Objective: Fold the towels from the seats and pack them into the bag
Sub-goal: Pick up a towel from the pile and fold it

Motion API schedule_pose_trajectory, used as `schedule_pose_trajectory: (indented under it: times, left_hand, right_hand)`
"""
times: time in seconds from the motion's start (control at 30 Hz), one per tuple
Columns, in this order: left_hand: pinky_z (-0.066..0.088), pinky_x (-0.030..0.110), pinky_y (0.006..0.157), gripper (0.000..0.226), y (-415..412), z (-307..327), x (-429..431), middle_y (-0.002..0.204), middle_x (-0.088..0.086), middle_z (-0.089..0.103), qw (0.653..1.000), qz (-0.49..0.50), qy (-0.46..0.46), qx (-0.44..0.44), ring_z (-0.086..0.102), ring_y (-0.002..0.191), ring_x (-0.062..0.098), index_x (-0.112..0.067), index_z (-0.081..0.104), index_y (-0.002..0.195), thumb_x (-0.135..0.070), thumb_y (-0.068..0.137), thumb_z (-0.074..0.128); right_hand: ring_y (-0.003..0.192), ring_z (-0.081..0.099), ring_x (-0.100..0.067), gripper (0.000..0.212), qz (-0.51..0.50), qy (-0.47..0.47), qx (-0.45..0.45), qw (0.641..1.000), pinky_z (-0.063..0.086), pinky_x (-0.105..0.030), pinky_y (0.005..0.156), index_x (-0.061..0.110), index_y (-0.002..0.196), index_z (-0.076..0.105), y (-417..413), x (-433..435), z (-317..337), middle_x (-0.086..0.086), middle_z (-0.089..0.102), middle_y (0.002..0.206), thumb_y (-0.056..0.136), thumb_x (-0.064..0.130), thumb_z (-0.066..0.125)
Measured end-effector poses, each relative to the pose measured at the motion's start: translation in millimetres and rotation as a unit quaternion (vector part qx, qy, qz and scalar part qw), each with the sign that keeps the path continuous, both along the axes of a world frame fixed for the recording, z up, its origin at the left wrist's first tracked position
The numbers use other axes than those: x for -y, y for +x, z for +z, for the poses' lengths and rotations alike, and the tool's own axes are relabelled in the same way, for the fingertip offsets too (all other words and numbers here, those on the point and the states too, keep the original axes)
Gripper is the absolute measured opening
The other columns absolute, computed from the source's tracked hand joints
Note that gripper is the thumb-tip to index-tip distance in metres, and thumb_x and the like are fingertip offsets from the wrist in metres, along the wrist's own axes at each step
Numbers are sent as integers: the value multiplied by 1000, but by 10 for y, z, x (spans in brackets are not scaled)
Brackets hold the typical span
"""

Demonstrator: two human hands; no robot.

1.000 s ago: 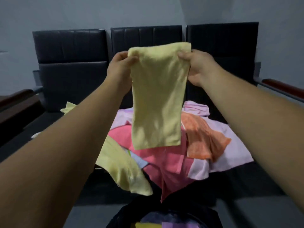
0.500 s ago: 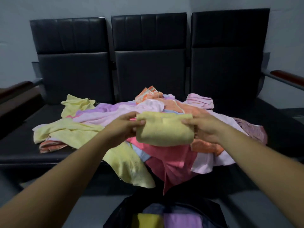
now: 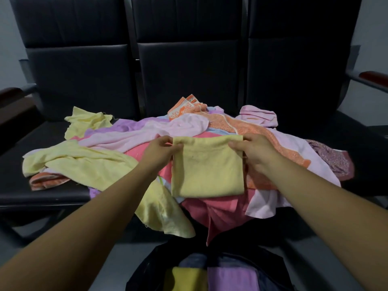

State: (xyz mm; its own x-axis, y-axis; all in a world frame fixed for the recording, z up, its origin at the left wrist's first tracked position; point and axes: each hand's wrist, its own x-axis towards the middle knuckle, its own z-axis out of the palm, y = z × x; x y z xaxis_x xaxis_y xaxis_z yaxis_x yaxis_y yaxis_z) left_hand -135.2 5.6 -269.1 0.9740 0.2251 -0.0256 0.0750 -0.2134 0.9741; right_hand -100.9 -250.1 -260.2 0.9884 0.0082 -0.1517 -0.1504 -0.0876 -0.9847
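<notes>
Nearest us the dark bag (image 3: 144,267) stands open, with a folded yellow piece (image 3: 184,279) and a purple one (image 3: 231,279) side by side inside. Beyond it, a loose yellow towel (image 3: 163,211) and a pink towel (image 3: 218,215) spill over the seat's front edge. On the heap (image 3: 283,148) rests our folded yellow towel (image 3: 207,171), nearly square, its slightly longer axis running away from us and its far edge level. Our left hand (image 3: 161,152) pinches the far left corner and our right hand (image 3: 254,153) the far right, fingers curled on the cloth. Dark cushion (image 3: 27,133) shows either side of the heap. Three backrests (image 3: 189,70) rise behind.
</notes>
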Motion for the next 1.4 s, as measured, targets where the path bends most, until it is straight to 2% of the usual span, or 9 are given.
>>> schedule_pose_trajectory:
  times: [0.2,0.33,0.43,0.6,0.77,0.93,1.03,1.23,1.4]
  left_hand:
    - [57,37,66,19,226,-94,114,85,-7,56,984,57,165,-24,62,74,22,-14,64,105,-29,93,69]
    - [47,31,60,30,275,-127,73,87,-3,59,978,65,193,-43,61,77,23,-13,56,109,-32,91,72]
    - [48,31,58,38,272,-136,44,93,9,71,974,34,204,-95,62,72,22,-4,68,97,-40,86,76]
    - [55,27,67,30,164,-108,74,99,5,73,995,12,77,-57,67,80,16,-10,71,109,-31,88,75]
    - [56,43,81,25,-95,-44,74,111,13,68,995,-3,-94,40,69,101,31,-16,63,108,-25,88,76]
    - [54,39,70,21,-480,163,59,116,17,64,986,-47,-133,87,68,89,22,-23,62,107,-26,90,74]
    - [52,37,69,30,-751,154,70,106,8,70,986,-55,-146,55,68,86,20,-21,62,113,-30,88,75]
    - [52,46,91,23,-1279,-424,335,107,14,71,975,-110,-170,-96,65,102,32,-6,69,114,-18,95,64]
    - [58,37,78,18,-1598,-1179,597,103,10,74,948,-147,-200,-199,70,93,25,-11,70,112,-13,97,62]
  right_hand:
    - [74,58,-22,35,-96,-118,34,988,56,-56,80,-10,97,66,282,-255,-268,-32,68,103,77,13,83]
    - [81,60,-24,40,-84,-169,10,982,49,-33,62,-2,105,60,280,-305,-216,-12,64,90,84,25,79]
    - [81,62,-24,37,-64,-134,-33,988,53,-32,70,8,104,53,244,-299,-152,-6,61,90,84,20,81]
    - [63,62,-15,25,-44,-22,-68,996,46,-21,43,4,96,60,165,-259,-111,-8,66,84,82,5,82]
    - [89,75,-31,31,-14,89,9,996,61,-40,79,-2,111,70,-5,-227,-37,-17,76,99,81,3,78]
    - [93,73,-26,38,39,188,54,980,60,-36,80,-4,121,64,-371,-91,153,-16,73,104,84,-1,72]
    - [94,72,-26,34,57,213,33,975,60,-40,86,-1,119,65,-656,-6,141,-16,73,105,85,-1,71]
    - [77,73,-21,14,52,178,-76,980,59,-28,60,4,102,70,-1275,324,-350,-10,77,85,92,-2,62]
    - [84,75,-24,27,44,134,-182,973,60,-29,67,-5,117,67,-1606,628,-1116,-18,75,101,92,-6,60]
